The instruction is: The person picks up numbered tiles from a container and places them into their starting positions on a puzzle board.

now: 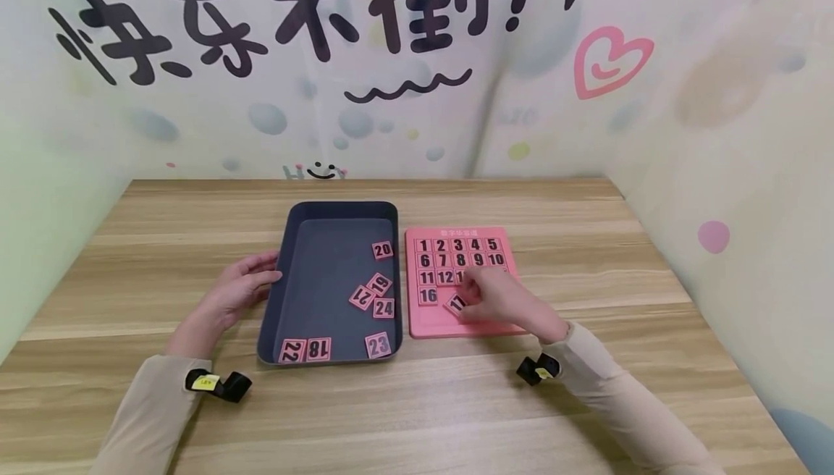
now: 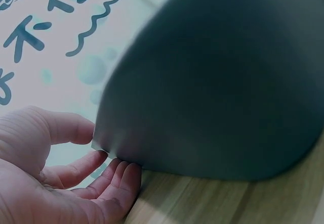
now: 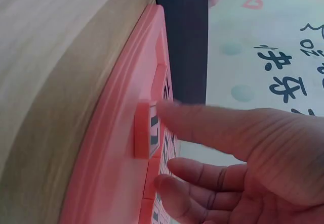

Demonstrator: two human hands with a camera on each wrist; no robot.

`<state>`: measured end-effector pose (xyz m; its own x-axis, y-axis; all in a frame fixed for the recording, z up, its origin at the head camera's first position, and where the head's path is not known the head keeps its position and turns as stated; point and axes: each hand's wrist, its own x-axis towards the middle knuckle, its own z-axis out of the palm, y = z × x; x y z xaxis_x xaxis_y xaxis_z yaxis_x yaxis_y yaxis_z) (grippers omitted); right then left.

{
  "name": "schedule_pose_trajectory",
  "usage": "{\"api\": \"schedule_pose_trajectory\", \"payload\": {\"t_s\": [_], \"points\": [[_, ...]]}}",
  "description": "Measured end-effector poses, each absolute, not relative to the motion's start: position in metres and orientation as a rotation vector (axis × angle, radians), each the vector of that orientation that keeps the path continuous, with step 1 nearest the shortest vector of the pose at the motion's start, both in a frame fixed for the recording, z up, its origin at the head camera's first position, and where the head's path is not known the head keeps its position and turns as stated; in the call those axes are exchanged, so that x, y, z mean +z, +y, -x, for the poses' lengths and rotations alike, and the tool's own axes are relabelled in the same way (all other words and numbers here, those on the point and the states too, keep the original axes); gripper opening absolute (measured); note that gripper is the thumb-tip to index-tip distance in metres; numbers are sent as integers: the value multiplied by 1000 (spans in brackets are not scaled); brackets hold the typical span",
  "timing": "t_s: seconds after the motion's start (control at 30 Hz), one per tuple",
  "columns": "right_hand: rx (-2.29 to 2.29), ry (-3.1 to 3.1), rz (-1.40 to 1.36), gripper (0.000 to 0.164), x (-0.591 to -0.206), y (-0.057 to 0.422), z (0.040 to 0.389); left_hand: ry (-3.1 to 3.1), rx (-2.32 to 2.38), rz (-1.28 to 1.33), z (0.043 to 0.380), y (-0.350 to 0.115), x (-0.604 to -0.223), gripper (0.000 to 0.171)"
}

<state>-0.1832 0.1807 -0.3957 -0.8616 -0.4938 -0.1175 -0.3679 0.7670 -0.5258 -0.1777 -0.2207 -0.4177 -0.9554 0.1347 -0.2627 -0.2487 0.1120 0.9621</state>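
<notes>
At the right, a pink number board (image 1: 430, 324) carries rows of numbered tiles. My right hand (image 1: 498, 300) is over its lower part and holds the number 17 tile (image 1: 455, 305) by thumb and fingers. That tile is turned askew beside the number 16 tile (image 1: 427, 295). In the right wrist view the thumb (image 3: 202, 125) meets one end of the tile, with fingertips close to the other end. My left hand (image 1: 244, 287) grips the left edge of a dark tray (image 1: 279, 308). The left wrist view shows thumb and fingers at the tray's rim (image 2: 109, 128).
Several loose number tiles lie in the tray, among them 20 (image 1: 382, 250), 24 (image 1: 384, 308), 23 (image 1: 378, 345) and 18 (image 1: 318, 349). Tray and board stand side by side on a wood-grain table (image 1: 417, 417). A printed wall (image 1: 215, 135) rises behind it.
</notes>
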Motion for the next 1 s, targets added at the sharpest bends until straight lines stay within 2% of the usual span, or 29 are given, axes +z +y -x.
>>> {"api": "schedule_pose_trajectory", "payload": {"t_s": [0.33, 0.67, 1.0], "points": [[-715, 2718, 819, 28, -404, 171, 185, 2095, 1937, 113, 176, -220, -418, 63], [-764, 2754, 725, 20, -408, 162, 189, 2082, 1943, 119, 176, -221, -419, 63], [-738, 2748, 683, 22, -402, 161, 191, 2111, 1919, 100, 179, -222, -419, 62]]}}
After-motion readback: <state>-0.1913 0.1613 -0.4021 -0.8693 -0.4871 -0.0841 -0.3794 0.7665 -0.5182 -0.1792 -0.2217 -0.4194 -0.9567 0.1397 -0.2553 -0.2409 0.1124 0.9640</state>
